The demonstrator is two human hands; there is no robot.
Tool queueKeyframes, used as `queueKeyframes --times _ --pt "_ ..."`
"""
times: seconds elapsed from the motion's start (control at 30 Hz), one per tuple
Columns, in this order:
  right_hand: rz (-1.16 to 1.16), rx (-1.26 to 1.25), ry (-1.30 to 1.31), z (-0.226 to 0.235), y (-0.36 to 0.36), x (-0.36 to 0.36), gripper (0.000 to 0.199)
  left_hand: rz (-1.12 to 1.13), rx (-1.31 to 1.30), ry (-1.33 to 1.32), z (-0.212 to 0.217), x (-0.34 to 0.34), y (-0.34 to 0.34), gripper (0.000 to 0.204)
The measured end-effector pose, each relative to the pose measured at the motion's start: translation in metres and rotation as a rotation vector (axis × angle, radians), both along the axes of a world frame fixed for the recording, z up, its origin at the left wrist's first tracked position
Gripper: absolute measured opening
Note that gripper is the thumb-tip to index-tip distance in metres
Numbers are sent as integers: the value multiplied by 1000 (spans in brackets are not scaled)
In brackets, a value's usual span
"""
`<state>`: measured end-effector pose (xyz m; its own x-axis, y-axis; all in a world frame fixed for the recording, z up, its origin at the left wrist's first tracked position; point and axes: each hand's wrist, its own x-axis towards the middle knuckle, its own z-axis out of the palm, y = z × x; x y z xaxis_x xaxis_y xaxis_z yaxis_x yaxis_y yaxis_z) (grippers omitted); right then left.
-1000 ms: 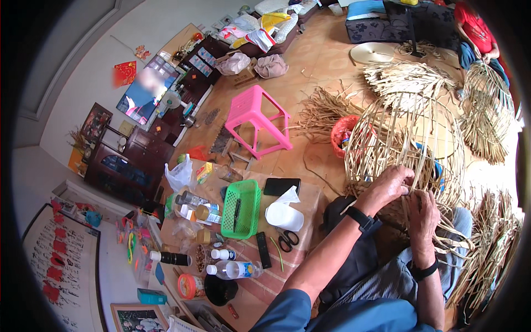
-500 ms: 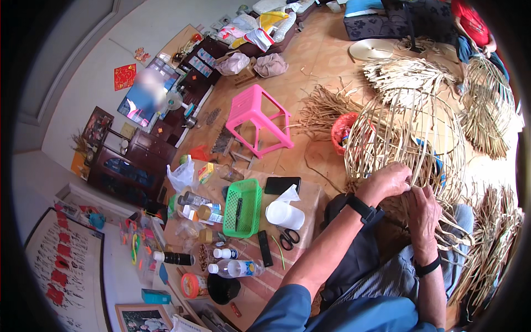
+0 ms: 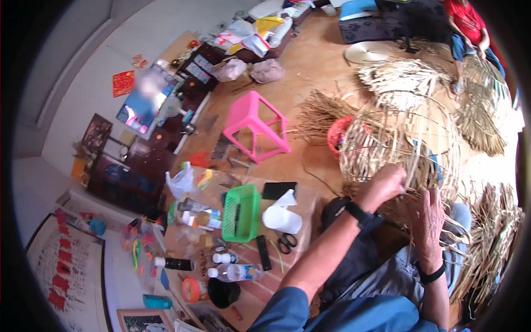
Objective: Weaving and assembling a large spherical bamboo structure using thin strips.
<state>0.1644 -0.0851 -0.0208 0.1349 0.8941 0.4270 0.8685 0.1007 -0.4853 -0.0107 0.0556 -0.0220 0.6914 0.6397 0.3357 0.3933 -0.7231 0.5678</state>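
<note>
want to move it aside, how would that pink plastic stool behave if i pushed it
The pink stool is probably light and stiff, being open-framed plastic. It stands tilted on the wooden floor, so a high push may tip it; a low push would likely slide it.

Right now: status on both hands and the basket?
Left hand gripping woven strips at basket rim. Right hand pressed on its lower weave. Loose straw bundles alongside; nothing blocking.
</note>
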Motion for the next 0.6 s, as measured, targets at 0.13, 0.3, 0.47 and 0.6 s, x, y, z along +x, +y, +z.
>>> queueKeyframes --times 0.13,0.3,0.47,0.6 --pt "85 -83 -161 -1 -6 36 25 13 -435 -146 -10 -3 1 19" --pt "200 -45 -200 -5 -3 53 24 88 -742 -40 3 -8 5 36" --pt "279 -138 -225 5 -4 57 26 -5 -689 140 22 -6 14 37" --pt "329 -171 -218 4 -11 72 22 18 -640 221 23 -1 13 30"
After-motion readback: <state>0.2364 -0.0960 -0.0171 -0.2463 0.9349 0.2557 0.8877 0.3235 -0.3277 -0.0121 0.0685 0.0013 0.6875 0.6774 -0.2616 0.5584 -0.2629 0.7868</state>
